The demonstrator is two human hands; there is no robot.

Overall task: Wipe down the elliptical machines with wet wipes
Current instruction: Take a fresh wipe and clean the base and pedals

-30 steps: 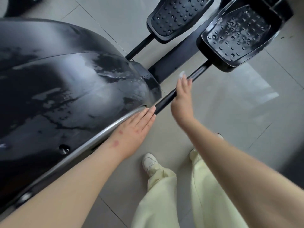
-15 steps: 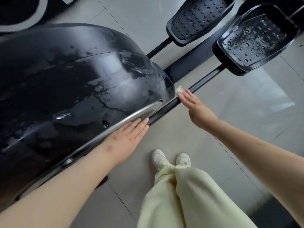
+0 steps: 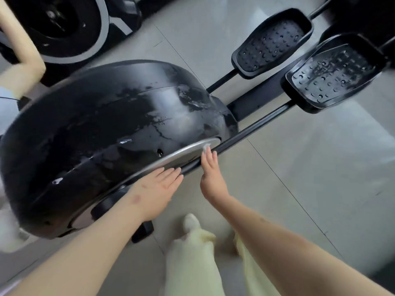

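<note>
No legible text, label, brand, number or sign on the elliptical machine (image 3: 106,135), its pedals (image 3: 333,75) or the floor (image 3: 299,189).

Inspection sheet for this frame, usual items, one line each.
Surface: grey tiled floor; the black housing of the elliptical shows wet streaks and patches.
Job's things: wet wipe lies on the silver rim, beside the black rail; two studded pedals at upper right.
Clutter: nothing seen.
Grippers: left hand flat, fingers straight, on the housing's lower edge; right hand presses the wet wipe with straight fingertips.
Cables: nothing seen.
Surroundings: second machine at upper left; the wearer's pale trousers and a white shoe below.
</note>
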